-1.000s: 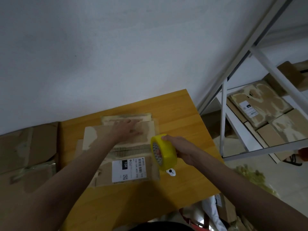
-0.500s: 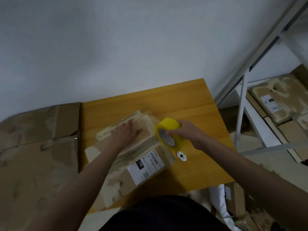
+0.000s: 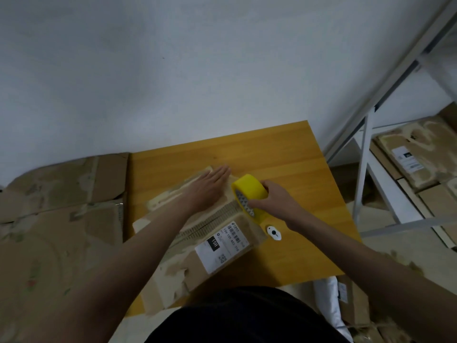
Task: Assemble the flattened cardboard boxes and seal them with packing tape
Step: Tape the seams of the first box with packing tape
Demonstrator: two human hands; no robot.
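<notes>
A worn brown cardboard box [image 3: 188, 266] with a white shipping label lies skewed on the wooden table [image 3: 296, 169], its near corner hanging over the front edge. My left hand [image 3: 210, 186] presses flat on the box's far flap, fingers straight. My right hand [image 3: 274, 201] grips a yellow roll of packing tape [image 3: 249, 194] held on edge at the right end of the box's centre seam.
A small white tool [image 3: 273, 232] lies on the table right of the box. Flattened cardboard sheets [image 3: 59, 219] are stacked to the left. A white metal shelf rack [image 3: 366, 184] with more boxes [image 3: 420, 154] stands at the right. A wall rises behind the table.
The box has turned further askew under my left hand and slid toward the table's front edge. The tape roll has come down onto the seam's right end.
</notes>
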